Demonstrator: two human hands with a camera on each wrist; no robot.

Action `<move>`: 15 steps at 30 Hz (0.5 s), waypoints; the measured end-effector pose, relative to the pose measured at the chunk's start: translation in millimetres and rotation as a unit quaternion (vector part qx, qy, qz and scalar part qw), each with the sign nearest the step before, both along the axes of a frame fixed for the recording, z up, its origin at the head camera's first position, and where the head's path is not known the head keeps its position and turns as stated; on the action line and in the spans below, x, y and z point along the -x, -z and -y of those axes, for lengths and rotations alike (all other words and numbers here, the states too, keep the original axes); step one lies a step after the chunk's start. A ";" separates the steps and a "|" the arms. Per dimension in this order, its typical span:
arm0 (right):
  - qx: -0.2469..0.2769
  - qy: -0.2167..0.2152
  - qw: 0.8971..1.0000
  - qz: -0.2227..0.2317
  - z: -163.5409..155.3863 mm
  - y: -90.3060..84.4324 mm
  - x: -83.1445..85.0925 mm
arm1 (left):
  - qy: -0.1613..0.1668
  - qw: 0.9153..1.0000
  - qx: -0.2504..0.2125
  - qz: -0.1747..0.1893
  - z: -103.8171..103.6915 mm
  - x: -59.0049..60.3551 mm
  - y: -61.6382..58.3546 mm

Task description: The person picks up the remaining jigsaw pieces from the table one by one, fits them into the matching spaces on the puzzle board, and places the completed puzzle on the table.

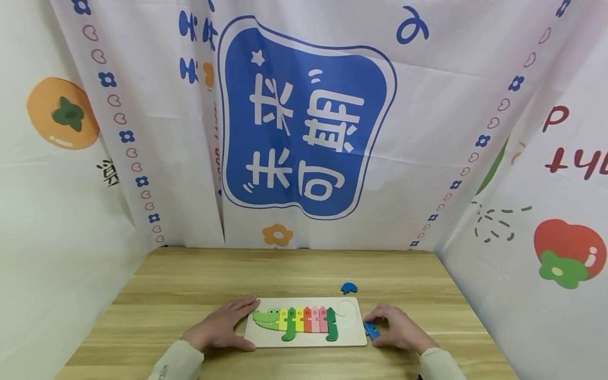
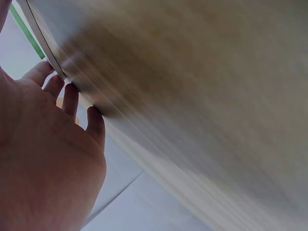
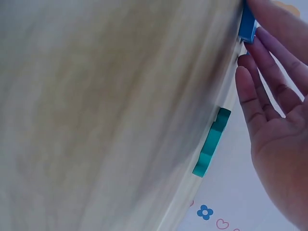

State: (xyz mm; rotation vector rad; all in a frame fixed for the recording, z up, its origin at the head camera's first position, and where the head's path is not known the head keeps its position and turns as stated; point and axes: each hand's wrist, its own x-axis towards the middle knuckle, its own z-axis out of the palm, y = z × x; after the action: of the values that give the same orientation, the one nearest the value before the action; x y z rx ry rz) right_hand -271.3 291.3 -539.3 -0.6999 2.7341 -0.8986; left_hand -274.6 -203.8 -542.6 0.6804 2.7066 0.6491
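Note:
A crocodile puzzle board [image 1: 351, 338] lies on the table, with a green head, yellow, orange and pink body pieces and green legs set in it. At its right end a curled tail outline shows bare wood. My left hand [image 1: 223, 325] rests at the board's left end, fingers spread at the far corner and thumb at the near one. Beside the right edge, my right hand [image 1: 396, 328] pinches a blue puzzle piece [image 1: 371, 331] between thumb and fingers, low over the table; the blue piece [image 3: 247, 24] shows also in the right wrist view.
Another blue puzzle piece [image 1: 349, 287] lies beyond the board's far right corner. A teal piece [image 3: 211, 143] lies on the wood in the right wrist view. Printed cloth [image 1: 309, 232] hangs along the back and both sides of the wooden table [image 1: 190, 274].

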 end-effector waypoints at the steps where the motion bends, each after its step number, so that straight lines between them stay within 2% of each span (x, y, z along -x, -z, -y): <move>1: 0.001 0.000 1.000 0.001 0.1 0.2 0.0 | 0.000 1.000 0.001 0.000 0.1 -0.1 0.3; 7: 0.003 0.013 1.000 0.004 0.1 -0.1 -0.6 | -0.004 1.000 0.004 0.000 0.3 -0.1 1.2; 15: 0.029 0.035 0.999 -0.020 3.8 -5.2 -0.6 | -0.001 1.000 0.001 0.001 0.0 0.9 0.7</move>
State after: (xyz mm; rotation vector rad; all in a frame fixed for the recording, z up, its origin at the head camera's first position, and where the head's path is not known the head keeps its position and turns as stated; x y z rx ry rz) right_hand -270.7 287.5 -534.1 -0.6428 2.7937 -0.9927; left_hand -275.6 -203.8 -543.3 0.6760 2.7055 0.6470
